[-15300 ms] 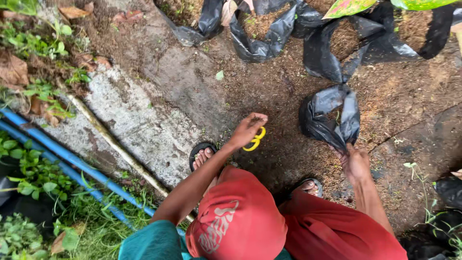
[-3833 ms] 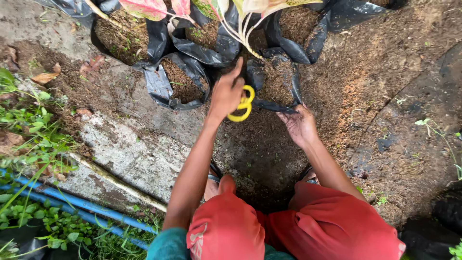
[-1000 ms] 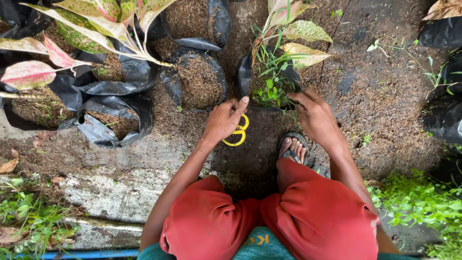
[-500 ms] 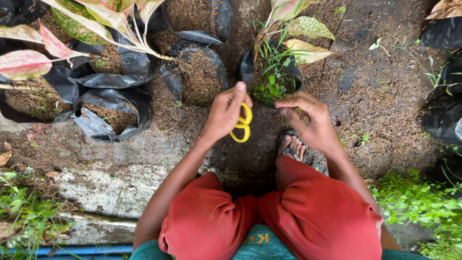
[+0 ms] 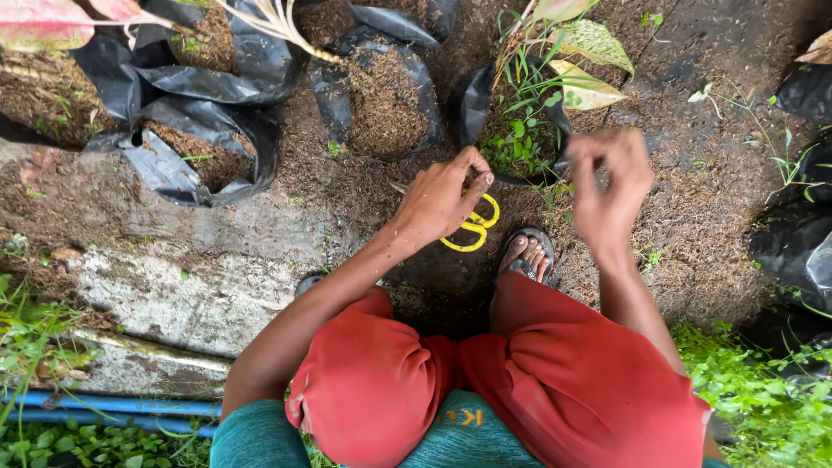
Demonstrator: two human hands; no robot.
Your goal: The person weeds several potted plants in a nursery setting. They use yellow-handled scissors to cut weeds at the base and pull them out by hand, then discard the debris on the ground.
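Note:
My left hand (image 5: 444,196) is closed around yellow-handled scissors (image 5: 472,230), whose loops hang below my fingers; the blades are hidden behind the hand. It hovers just left of a black grow bag with green weeds and a spotted-leaf plant (image 5: 529,130). My right hand (image 5: 607,186) is blurred, fingers curled, at the right side of that bag; whether it grips anything is unclear. I squat in red shorts, with one sandalled foot (image 5: 524,256) between my hands.
Black soil-filled grow bags stand at the back: one (image 5: 377,91) in the middle, others (image 5: 199,147) on the left with pink-green leaves. A mossy concrete slab (image 5: 165,295) and blue pipes (image 5: 113,407) lie left. More black bags (image 5: 797,234) and grass sit right.
My left hand with the scissors has dropped slightly and turned away from the weedy bag. My right hand has lifted off the bag's rim and moves quickly, blurred.

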